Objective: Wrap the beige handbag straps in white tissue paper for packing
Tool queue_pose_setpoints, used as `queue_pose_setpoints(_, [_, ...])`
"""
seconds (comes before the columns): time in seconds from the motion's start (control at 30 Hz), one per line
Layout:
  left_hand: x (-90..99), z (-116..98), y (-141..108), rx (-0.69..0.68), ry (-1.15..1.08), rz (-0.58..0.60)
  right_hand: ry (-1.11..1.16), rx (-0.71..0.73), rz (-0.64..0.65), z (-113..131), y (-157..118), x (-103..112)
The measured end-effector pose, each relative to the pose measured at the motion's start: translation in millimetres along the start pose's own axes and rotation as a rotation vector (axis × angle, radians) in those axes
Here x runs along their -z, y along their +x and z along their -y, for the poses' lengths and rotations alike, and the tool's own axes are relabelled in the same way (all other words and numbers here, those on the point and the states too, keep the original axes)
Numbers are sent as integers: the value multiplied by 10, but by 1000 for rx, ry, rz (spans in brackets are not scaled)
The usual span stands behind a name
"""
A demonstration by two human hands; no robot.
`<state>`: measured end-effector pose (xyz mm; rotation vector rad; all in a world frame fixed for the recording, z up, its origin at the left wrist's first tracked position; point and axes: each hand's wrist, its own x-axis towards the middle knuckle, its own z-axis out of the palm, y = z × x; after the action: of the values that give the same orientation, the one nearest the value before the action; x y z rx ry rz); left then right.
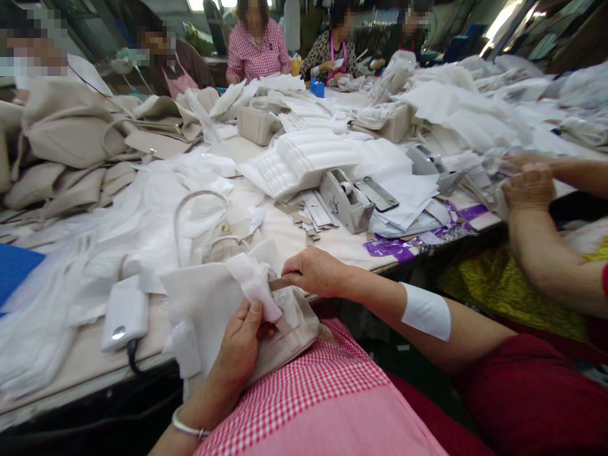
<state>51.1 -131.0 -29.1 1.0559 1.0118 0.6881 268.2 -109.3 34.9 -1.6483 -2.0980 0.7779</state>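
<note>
A beige handbag (301, 326) lies at the table edge against my checked apron, partly covered by white foam sheeting (204, 304). My left hand (243, 339) is closed on a white foam strip (256, 285), thumb on top, at the front of the bag. To its right, my right hand (314, 272) pinches a flat brown strip (278, 283) whose far end goes behind the foam. Whether that strip is part of the bag I cannot tell. A thin looped handle (178, 218) stands up behind the foam.
A white power bank (124, 313) with a black cable lies at left. Beyond the bag stand a grey tape dispenser (346, 201), a phone (377, 193) and stacked foam sheets (299, 161). Beige bags (71, 133) pile up at far left. A co-worker's hands (529, 183) work at right.
</note>
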Motion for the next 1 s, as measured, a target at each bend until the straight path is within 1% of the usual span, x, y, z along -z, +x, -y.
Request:
queue_pose_setpoints(0.07, [-36,-48,-9,-14,67,-4,105,65,16,-36,62,-80])
queue_pose_setpoints(0.17, [-94,-132,-31,-45,179,-10,385,129,53,-120,146,-247])
queue_pose_setpoints(0.23, [-118,-176,-43,-59,240,-14,598,89,102,-165,154,-336])
queue_pose_setpoints(0.3, [-124,-200,-46,-70,293,-19,808,6,205,-180,114,-369])
queue_pose_setpoints(0.37, [-120,-207,-41,-103,346,-34,995,-64,319,-145,44,-357])
queue_pose_setpoints(0.43, [-114,-205,-33,-169,398,-45,1135,-134,369,-58,-22,-344])
queue_pose_setpoints(0.5, [-114,-200,-27,-243,449,-38,1214,-237,314,61,-63,-373])
queue_pose_setpoints(0.6, [-120,-192,-30,-293,529,-19,1259,-395,155,225,-75,-495])
queue_pose_setpoints(0.73, [-117,-181,-42,-293,628,-25,1286,-480,14,325,-63,-671])
queue_pose_setpoints(0.83, [-110,-170,-44,-270,630,-52,1240,-507,-97,330,-71,-758])
queue_pose_setpoints(0.9, [-111,-166,-42,-232,564,-73,1221,-504,-145,327,-81,-791])
queue_pose_setpoints(1.0, [-119,-169,-39,-75,346,-36,1251,-530,-165,344,-88,-801])
